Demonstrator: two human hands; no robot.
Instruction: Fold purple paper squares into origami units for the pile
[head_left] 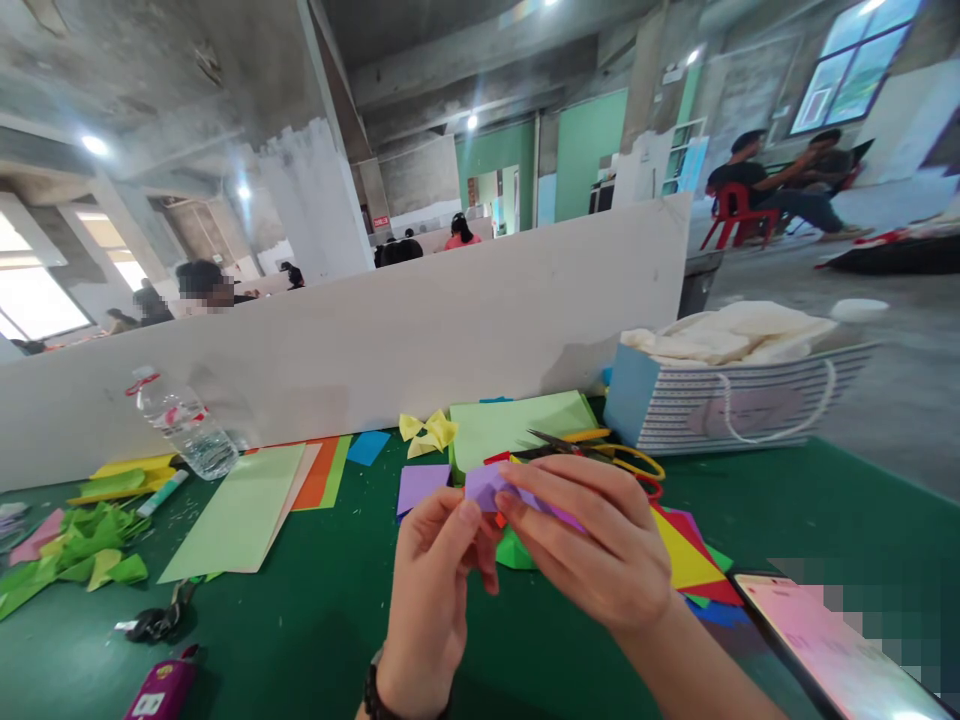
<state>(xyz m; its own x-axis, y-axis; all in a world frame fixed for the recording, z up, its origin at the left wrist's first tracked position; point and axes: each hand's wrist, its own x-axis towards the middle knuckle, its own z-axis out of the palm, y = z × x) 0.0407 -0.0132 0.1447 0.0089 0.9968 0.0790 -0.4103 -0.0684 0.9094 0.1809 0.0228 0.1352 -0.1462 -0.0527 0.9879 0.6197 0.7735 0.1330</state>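
Note:
Both my hands are raised over the green table (315, 620) and pinch one small folded piece of purple paper (487, 486). My left hand (431, 585) holds its left end between thumb and fingers. My right hand (592, 545) grips its right part, fingers closed along the fold. Under the hands lie a purple square (420, 487), a green scrap (514, 552) and a fan of yellow, red and blue sheets (694, 570). Yellow-handled scissors (600, 450) rest just behind my right hand.
A water bottle (184, 425) lies at the left by light green and orange sheets (247, 505). Green paper scraps (82, 555), keys (154, 625), a striped bag (735, 400) and a phone (832, 640) surround the work spot. A white partition (375, 340) stands behind; people sit beyond.

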